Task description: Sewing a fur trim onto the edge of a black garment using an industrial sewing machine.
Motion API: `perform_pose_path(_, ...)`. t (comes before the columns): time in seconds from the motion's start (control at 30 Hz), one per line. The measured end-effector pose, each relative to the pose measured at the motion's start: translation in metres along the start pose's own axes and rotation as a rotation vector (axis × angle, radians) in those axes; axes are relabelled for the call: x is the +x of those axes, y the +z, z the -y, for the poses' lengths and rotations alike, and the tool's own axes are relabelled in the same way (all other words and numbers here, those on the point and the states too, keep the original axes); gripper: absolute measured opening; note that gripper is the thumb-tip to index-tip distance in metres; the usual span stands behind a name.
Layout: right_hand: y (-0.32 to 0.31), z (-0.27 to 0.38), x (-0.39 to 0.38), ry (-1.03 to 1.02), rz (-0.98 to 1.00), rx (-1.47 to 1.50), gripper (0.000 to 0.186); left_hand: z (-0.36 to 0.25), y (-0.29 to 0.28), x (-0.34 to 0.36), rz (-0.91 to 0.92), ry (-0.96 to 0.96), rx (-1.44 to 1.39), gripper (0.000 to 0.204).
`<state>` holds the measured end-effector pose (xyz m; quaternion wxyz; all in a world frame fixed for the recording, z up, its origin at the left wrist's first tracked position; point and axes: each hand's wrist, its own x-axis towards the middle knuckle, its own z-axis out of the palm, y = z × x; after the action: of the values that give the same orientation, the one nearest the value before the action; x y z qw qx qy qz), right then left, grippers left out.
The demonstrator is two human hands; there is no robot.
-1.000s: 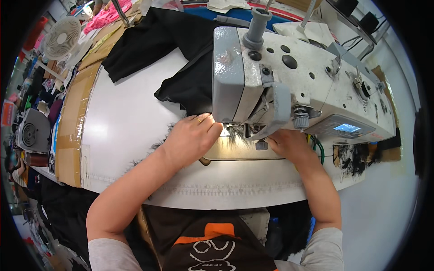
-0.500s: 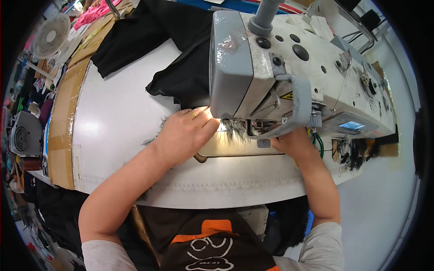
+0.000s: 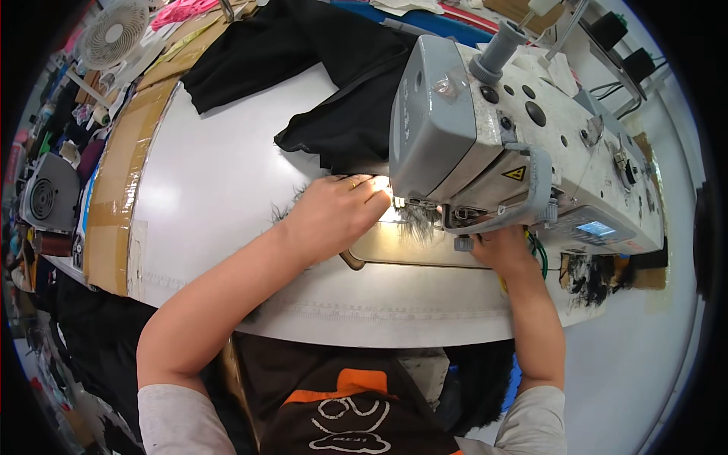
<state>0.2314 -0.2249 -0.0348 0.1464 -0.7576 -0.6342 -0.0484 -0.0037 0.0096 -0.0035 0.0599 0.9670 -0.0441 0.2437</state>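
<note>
A white sewing machine (image 3: 500, 144) fills the right of the table. My left hand (image 3: 341, 212) is closed on the edge of the black fabric (image 3: 341, 121), just left of the machine's head, with its fingertips near the lit needle area. Grey shaggy fur (image 3: 421, 227) lies under the presser foot and trails behind my left hand. My right hand (image 3: 497, 243) is curled at the right of the needle area, partly behind the machine's guard and knob; what its fingers hold is hidden. The metal machine bed (image 3: 409, 254) shows between my hands.
The white table (image 3: 197, 167) has a taped cardboard strip (image 3: 114, 212) along its left edge. A white fan (image 3: 114, 30), a grey appliance (image 3: 49, 193) and pink cloth (image 3: 182, 11) stand or lie at the left and back. Thread cones (image 3: 607, 34) are on a stand at back right.
The view has shifted, so the machine and fabric appear moved in the frame. My left hand stays at the fur and black cloth beside the needle area; my right hand stays behind the guard.
</note>
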Motion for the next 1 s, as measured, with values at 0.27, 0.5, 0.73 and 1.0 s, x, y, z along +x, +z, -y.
perform_pose_path(0.27,0.001,-0.004,-0.002,0.047,0.016,-0.092,0.023,-0.002,-0.002,0.001,0.032,0.000,0.017,0.020)
perform_pose_path(0.5,-0.026,0.058,0.031,-0.054,0.081,-0.065,0.036,-0.008,0.007,-0.006,-0.083,-0.024,0.039,0.019)
perform_pose_path(0.73,-0.008,0.066,0.031,0.012,0.241,0.028,0.027,-0.015,-0.010,-0.006,0.014,-0.005,-0.062,0.020)
perform_pose_path(1.0,-0.007,0.035,0.025,0.013,0.172,0.177,0.032,-0.008,-0.025,-0.004,0.197,0.063,0.022,0.024)
